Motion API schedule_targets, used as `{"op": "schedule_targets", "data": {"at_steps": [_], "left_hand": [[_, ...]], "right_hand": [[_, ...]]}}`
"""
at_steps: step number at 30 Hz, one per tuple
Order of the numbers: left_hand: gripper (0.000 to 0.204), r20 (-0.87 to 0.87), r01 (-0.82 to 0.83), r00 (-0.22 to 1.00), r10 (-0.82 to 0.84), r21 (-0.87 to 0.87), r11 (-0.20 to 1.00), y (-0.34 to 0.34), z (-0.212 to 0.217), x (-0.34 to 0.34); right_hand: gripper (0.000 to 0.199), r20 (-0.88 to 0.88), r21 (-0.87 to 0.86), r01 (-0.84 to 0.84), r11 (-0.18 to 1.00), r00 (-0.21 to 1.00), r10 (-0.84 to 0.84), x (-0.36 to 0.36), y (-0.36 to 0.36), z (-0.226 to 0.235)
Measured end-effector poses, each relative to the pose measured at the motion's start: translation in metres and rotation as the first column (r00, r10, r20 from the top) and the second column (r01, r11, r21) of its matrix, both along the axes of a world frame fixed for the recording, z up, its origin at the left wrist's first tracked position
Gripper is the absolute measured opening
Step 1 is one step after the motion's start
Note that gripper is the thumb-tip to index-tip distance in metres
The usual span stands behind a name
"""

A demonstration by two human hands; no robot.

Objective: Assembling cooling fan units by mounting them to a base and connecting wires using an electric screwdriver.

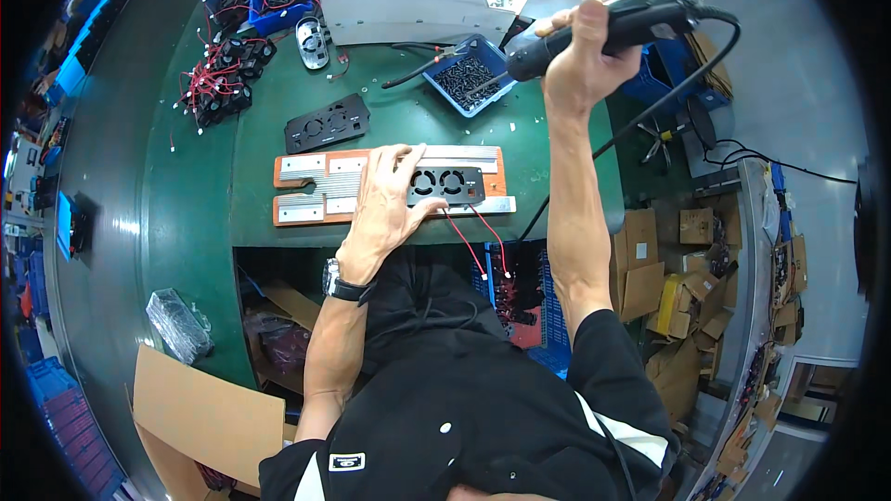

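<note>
My right hand is raised at the upper right, wrapped round a corded black electric screwdriver. Its thin bit points down to the left, over a blue tray of small dark screws. On the bench, my left hand covers the left end of a black panel with two round fan openings. The thumb lies at the near edge, the fingers toward the far edge. This panel sits in a wood-and-metal jig. Two red wire leads hang from it over the bench edge.
Behind the jig lies another black panel. Several small fans with red wires are heaped at the far left, near a silver-and-black mouse-shaped object. The screwdriver's cable loops down past my right forearm. An open cardboard box stands lower left.
</note>
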State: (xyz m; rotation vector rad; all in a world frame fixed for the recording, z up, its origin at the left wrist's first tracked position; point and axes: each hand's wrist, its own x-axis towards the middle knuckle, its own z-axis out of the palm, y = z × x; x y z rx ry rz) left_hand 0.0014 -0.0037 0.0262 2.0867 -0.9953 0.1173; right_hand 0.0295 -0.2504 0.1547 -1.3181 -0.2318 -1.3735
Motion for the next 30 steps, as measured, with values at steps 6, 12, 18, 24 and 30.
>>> {"op": "schedule_targets", "data": {"at_steps": [6,12,18,24,30], "left_hand": [[0.06,-0.078,-0.139,0.99,0.12,-0.317,0.938,-0.014,0.021,0.008],[0.027,-0.285,-0.193,0.957,0.057,-0.479,0.856,-0.021,0.019,0.003],[0.016,-0.124,-0.132,0.989,0.086,-0.438,0.889,-0.015,0.022,0.002],[0.016,-0.096,-0.058,0.995,0.021,-0.41,0.91,-0.007,0.021,0.008],[0.013,-0.326,0.016,0.905,-0.273,-0.616,0.788,-0.004,0.012,0.006]], "right_hand": [[0.048,0.013,0.169,-0.16,0.973,0.987,0.16,-0.039,0.035,0.023],[0.049,0.036,0.178,-0.254,0.951,0.967,0.252,-0.054,0.051,0.021],[0.05,0.015,0.198,-0.264,0.944,0.964,0.267,-0.06,0.056,0.016],[0.047,0.081,0.202,-0.317,0.927,0.948,0.307,-0.058,0.058,0.016],[0.05,0.011,0.262,-0.322,0.91,0.944,0.331,-0.067,0.059,0.022]]}}
